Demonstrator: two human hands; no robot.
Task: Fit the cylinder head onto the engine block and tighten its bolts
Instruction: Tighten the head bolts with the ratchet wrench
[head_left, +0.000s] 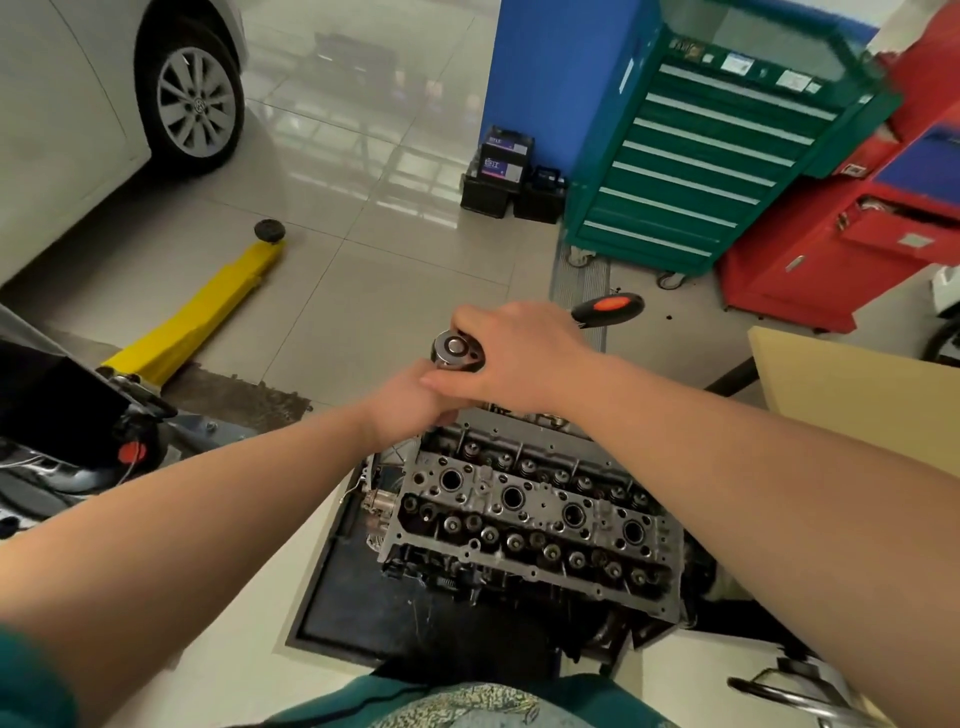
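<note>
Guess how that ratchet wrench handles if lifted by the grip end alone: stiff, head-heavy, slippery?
Probably stiff: the ratchet wrench looks all metal at its round head. Likely head-heavy, since that thick head sits far from the slim black-and-orange grip. The grip looks rubbery, so probably not slippery. Both the right hand and left hand hold it near the head.

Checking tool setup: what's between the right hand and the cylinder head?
Head view: the left hand sits under the right hand, gripping below the ratchet, above the cylinder head.

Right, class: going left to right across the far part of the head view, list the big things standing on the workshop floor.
Car wheel → yellow lift arm → black batteries → green tool cabinet → red tool cabinet.
</note>
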